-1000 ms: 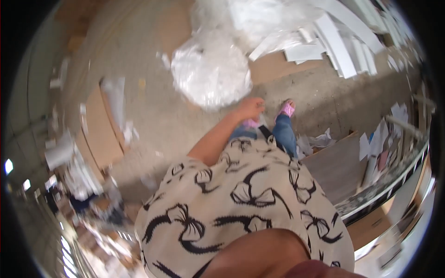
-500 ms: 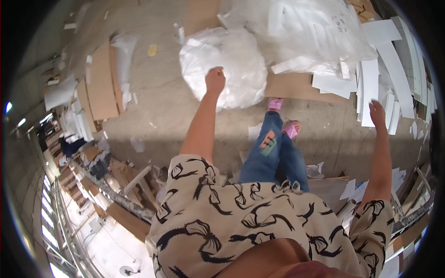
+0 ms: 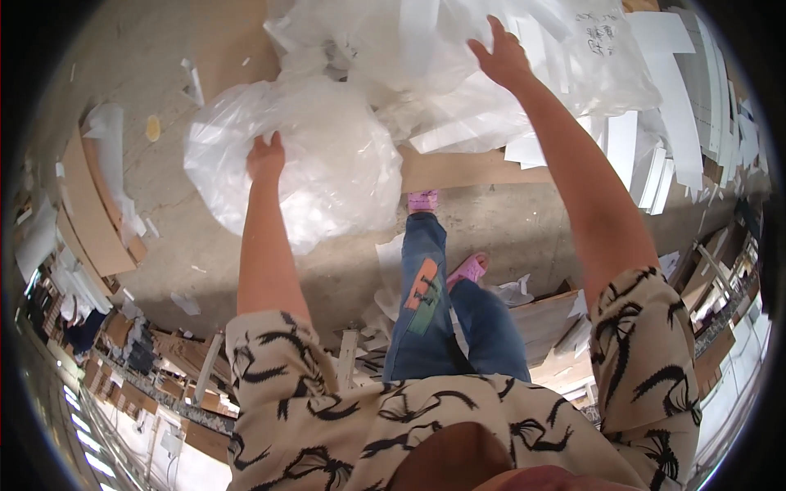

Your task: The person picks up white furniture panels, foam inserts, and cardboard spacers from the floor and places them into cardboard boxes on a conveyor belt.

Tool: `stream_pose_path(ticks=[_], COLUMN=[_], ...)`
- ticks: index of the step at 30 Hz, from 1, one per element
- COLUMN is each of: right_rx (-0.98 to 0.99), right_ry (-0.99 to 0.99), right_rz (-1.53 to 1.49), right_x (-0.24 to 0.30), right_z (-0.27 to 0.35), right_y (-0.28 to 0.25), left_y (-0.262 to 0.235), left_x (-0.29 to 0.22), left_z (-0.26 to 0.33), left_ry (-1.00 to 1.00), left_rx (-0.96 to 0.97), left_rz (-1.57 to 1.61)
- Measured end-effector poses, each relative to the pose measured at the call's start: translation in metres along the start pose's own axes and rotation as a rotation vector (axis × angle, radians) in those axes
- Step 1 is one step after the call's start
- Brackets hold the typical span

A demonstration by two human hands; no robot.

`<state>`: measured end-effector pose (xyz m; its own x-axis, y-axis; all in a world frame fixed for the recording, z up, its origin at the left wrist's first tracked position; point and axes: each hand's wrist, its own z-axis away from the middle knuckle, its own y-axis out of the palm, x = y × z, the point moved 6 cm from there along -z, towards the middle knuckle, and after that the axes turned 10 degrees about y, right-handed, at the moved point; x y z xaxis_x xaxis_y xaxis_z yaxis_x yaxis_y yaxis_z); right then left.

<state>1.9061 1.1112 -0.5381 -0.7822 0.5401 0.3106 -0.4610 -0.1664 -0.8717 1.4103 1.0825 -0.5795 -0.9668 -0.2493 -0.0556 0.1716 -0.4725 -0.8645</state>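
My left hand (image 3: 266,157) is closed, its fingers curled on the film of a puffed-up clear plastic bag (image 3: 327,176) at the left. Some of its fingertips are hidden. My right hand (image 3: 503,59) reaches over a larger clear plastic sack (image 3: 446,74). Its thumb and fingers are spread, and it holds nothing. White strips or boards show through the sack's film, and dark handwriting marks its right part. The two bags lie against each other on the floor.
A flat cardboard sheet (image 3: 483,169) lies under the sack's near edge. White boards and strips (image 3: 684,123) are heaped at the right. Bent cardboard pieces (image 3: 94,209) lie at the left, with small scraps on the concrete floor (image 3: 188,254). My feet in pink sandals (image 3: 471,268) stand close by.
My right hand has swung from the right side over to the larger sack, its fingers now spread. My left hand and the smaller bag now appear further left in view.
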Motion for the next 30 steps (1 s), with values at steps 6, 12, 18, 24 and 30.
stream_pose_path(ticks=[6, 12, 18, 24, 30], right_rx=[0.113, 0.052, 0.250, 1.061, 0.756], right_ry=[0.026, 0.022, 0.207, 0.548, 0.469], right_rz=[-0.054, -0.090, -0.543, -1.997, -1.528], right_x=[-0.035, -0.025, -0.149, -0.233, -0.349], right_z=[-0.062, 0.020, 0.149, 0.322, 0.367], right_y=[0.017, -0.035, -0.102, -0.122, -0.191], left_y=[-0.036, -0.089, -0.120, -0.047, 0.075], left_x=[-0.074, -0.072, -0.152, -0.313, -0.474], left_z=[0.065, 0.151, 0.268, 0.477, 0.591], left_ry=[0.230, 0.268, 0.341, 0.423, 0.400], left_rx=[-0.310, -0.279, -0.402, -0.140, 0.409], left_rz=[0.283, -0.007, 0.031, 1.091, 1.240])
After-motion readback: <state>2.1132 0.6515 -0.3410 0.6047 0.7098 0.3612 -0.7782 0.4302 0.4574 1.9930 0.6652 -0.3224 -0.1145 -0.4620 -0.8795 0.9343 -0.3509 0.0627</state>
